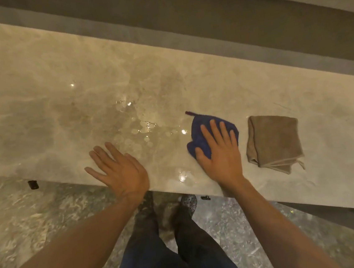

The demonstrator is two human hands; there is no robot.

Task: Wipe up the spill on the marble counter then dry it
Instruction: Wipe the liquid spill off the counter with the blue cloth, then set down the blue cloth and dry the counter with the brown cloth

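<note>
Head: right hand (219,153) covers much of blue cloth (200,135).

Beaded spill (140,124) glistens on marble counter (36,94); blue cloth (200,135) beside it, folded tan cloth (274,141) farther right.

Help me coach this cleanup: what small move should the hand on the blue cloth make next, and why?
Probably slide the blue cloth leftward into the spill. The right hand already presses flat on it, the droplets lie just left of it on the marble counter, and the left hand is flat at the near edge. The tan cloth lies folded, likely for drying.
</note>
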